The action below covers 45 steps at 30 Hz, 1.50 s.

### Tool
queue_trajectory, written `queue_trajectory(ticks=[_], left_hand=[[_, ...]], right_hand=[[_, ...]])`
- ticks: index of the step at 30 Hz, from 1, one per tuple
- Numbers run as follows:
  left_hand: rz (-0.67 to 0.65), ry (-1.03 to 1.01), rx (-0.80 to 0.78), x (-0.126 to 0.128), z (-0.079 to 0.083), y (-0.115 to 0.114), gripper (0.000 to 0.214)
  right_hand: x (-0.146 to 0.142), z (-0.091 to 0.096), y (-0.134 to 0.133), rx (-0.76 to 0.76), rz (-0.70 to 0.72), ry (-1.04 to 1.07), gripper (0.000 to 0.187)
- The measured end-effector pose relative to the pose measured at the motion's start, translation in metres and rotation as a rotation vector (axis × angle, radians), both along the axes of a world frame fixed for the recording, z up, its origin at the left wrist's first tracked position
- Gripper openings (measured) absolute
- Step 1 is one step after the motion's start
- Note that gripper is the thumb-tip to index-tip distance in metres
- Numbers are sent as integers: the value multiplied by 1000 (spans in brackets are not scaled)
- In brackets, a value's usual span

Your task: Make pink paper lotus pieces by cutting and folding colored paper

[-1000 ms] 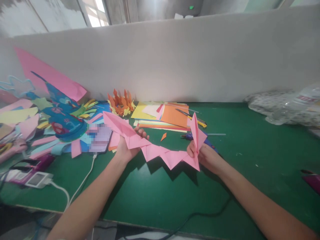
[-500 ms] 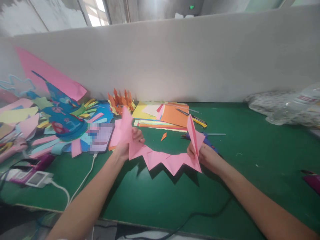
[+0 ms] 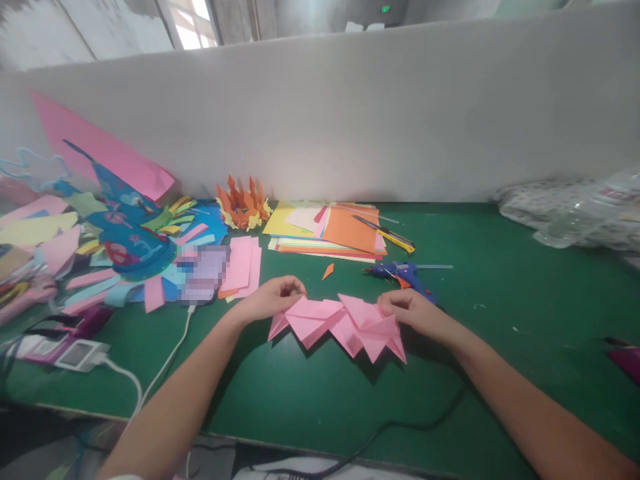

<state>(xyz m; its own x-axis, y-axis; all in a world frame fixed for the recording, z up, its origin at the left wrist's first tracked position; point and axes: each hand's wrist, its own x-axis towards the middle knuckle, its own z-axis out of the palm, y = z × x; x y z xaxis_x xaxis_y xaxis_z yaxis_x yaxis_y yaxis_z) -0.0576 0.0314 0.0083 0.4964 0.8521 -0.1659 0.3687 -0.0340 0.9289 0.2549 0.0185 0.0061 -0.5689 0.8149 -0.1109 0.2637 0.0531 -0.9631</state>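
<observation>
A folded pink paper crown (image 3: 320,321), its points facing down toward me, hangs low over the green table between both hands. My left hand (image 3: 281,297) pinches its upper left edge. The upper right edge is held in the pinched fingers of my right hand (image 3: 407,310). Its pointed folds overlap in the middle and right part. Just beyond my right hand lies a blue hot glue gun (image 3: 400,272) with a clear stick in it. A small orange paper diamond (image 3: 328,271) rests on the table beyond the crown.
Stacked coloured paper (image 3: 325,233) lies at the back with a yellow utility knife (image 3: 397,240) across it. An orange and yellow paper crown (image 3: 243,205), a blue party hat (image 3: 133,243), a phone (image 3: 205,273) and paper scraps crowd the left. A plastic bottle (image 3: 583,213) lies far right.
The pink crown has come down and in; its raised ends are now drawn together into a shorter, overlapping strip. Both hands have lowered, uncovering the pink sheets and glue gun.
</observation>
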Motion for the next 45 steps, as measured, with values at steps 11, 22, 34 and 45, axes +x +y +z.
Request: queue_trajectory(ticks=[11,22,34,45], left_hand=[[-112,306,487,15,-1,-9,9],[-95,138,311,19,-1,-11,26],[-292,247,434,19,5,-13,27],[-268,209,350,14,7,-12,35]], right_hand=[[-11,0,-2,337,54,-426,29],[-16,5,-6,443,92,-510,21],[-15,5,-6,484,140,-471,23],[-20,7,-5,521,167,-512,31]])
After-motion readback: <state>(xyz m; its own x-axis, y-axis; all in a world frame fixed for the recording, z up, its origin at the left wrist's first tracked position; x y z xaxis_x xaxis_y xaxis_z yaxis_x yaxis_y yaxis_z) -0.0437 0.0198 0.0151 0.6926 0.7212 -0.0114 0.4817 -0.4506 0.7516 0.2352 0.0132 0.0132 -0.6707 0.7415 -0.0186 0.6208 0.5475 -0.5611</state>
